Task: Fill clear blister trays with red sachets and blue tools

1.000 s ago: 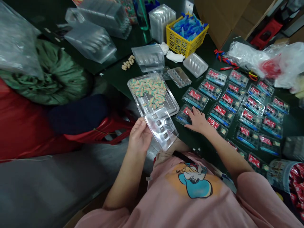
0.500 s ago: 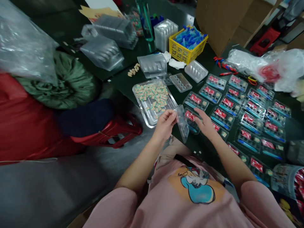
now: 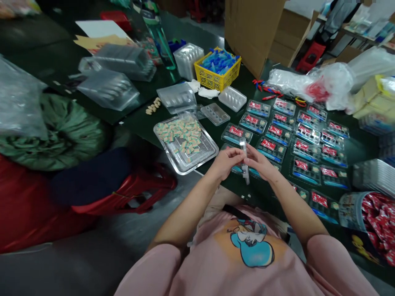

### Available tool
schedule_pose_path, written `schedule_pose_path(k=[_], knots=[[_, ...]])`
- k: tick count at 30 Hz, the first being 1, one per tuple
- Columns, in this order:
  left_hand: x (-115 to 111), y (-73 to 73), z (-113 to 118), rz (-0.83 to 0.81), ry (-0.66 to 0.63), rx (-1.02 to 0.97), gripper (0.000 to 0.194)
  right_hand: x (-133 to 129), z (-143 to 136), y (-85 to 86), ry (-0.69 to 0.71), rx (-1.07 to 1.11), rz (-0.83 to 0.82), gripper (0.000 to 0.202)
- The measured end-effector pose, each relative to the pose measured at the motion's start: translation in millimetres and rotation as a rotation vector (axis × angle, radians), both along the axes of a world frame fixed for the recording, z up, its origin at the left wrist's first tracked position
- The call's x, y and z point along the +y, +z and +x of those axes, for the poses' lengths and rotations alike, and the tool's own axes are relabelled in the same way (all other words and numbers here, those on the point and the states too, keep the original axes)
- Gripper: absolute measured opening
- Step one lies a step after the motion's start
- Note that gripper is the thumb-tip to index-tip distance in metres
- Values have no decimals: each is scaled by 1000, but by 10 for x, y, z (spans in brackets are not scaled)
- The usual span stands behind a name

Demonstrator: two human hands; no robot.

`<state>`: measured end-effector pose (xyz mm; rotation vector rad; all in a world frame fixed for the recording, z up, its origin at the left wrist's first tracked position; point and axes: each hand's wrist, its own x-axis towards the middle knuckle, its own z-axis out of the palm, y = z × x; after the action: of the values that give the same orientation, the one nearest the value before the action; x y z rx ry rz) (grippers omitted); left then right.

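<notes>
Both hands hold one thin clear plastic case (image 3: 245, 166), seen nearly edge-on above the table's near edge. My left hand (image 3: 227, 161) pinches it from the left. My right hand (image 3: 259, 163) has its fingers on the right face. To the left lies a metal tray (image 3: 202, 154) with many small beige and green pieces (image 3: 185, 131). Behind and right of my hands, several packed clear cases (image 3: 271, 149) with red packets and blue items lie in rows. Two unfilled clear plastic trays (image 3: 215, 114) (image 3: 233, 98) lie beyond the metal tray.
A yellow basket (image 3: 217, 80) of blue items stands at the back, beside stacked clear trays (image 3: 187, 61) and a bottle (image 3: 160, 41). A tub (image 3: 352, 211) of red packets is at right. A cardboard box (image 3: 249, 33) stands behind; a red stool (image 3: 123, 201) is at left.
The clear case has turned edge-on. My right hand, earlier apart from it with fingers spread, now grips it too. The view has shifted to the right.
</notes>
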<state>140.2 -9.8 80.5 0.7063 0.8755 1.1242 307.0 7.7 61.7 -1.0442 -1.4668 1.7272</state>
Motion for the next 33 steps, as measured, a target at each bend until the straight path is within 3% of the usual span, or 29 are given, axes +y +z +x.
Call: schedule_pose_path(k=[8, 33], knots=[[37, -39, 52, -112, -132, -44, 43, -68, 69, 45, 37, 108, -30, 71], [0, -146, -27, -170, -133, -97, 37, -72, -7, 19, 78, 130, -38, 69]])
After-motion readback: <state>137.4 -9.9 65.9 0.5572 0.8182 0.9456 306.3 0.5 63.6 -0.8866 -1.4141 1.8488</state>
